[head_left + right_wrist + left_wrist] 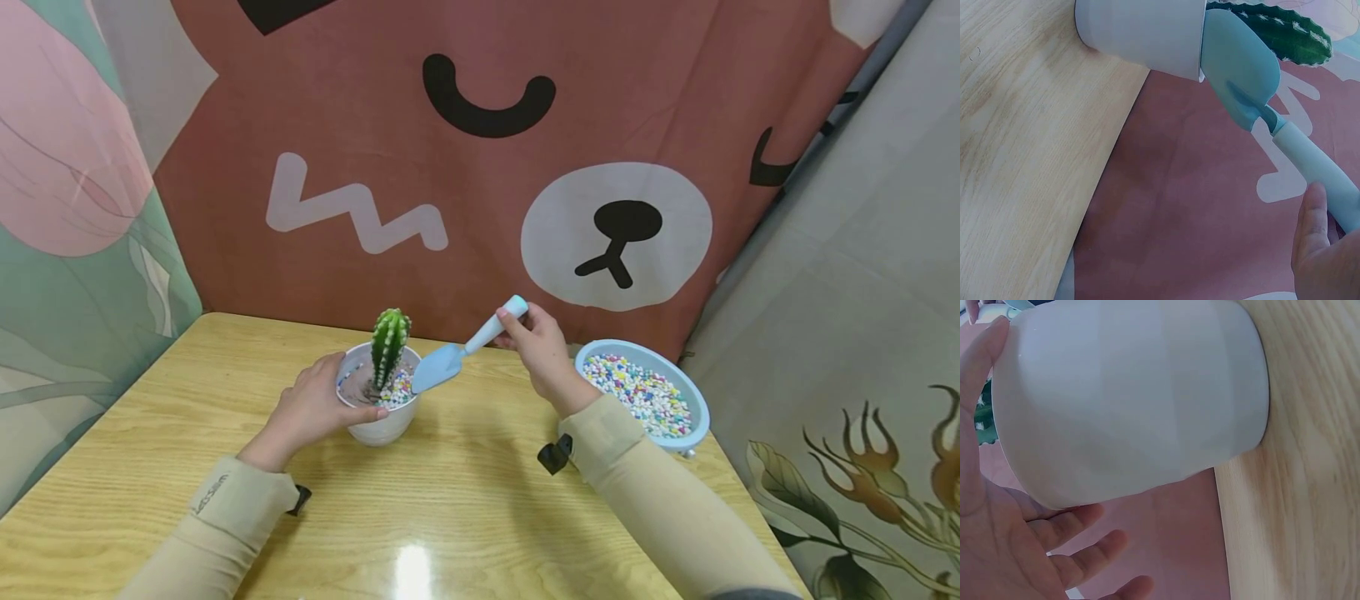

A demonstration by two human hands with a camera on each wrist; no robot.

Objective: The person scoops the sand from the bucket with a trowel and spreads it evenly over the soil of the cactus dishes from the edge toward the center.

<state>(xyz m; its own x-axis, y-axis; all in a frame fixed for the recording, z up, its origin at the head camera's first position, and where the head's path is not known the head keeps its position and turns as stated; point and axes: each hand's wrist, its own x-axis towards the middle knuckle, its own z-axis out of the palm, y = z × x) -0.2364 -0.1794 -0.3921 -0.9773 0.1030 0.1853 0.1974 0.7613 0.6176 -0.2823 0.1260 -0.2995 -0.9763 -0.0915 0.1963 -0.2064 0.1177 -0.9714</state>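
A white flower pot stands on the wooden table, with a green ribbed cactus upright in it and colored pebbles along the right inside. My left hand grips the pot at its left side near the rim, thumb across the front. In the left wrist view the pot's smooth wall fills much of the picture. My right hand holds a light blue trowel by its handle. The trowel's blade tilts down to the pot's right rim, close beside the cactus.
On the right of the table sits a light blue basin full of multicolored pebbles, just beyond my right forearm. A printed cloth with a bear face hangs behind the table's back edge. Another curtain hangs at the right.
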